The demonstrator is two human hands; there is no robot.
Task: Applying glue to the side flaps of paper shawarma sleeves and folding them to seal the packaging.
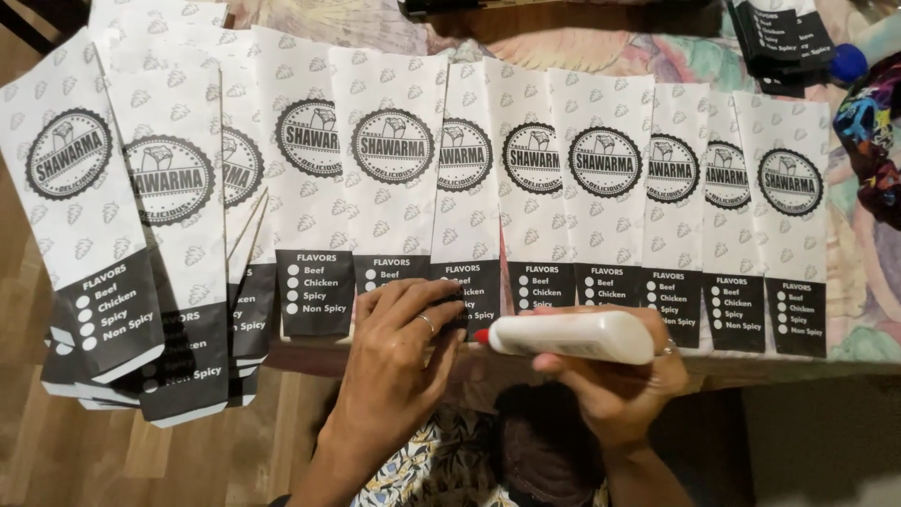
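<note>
From the head camera I saw a row of flat white paper bags with round black emblems and black bottom bands (pixel 394 178) fanned edge over edge along a table covered with a pale patterned cloth (pixel 873 310). My left hand (pixel 399 352) lay palm down on the black band of one bag near the middle of the row, fingers spread and flat against the paper, gripping nothing; a thin ring showed on one finger. My right hand (pixel 619 380) was closed around a white plastic glue bottle with a red tip (pixel 568 336), held sideways just above the table's near edge. The red tip pointed left and sat right beside the left fingertips, at the lower corner of the same bag's band. At the left end several bags hung over the table's edge above a wooden floor (pixel 75 451). A stack of dark folded bags (pixel 779 38) lay at the far right corner, well apart from both hands.
</note>
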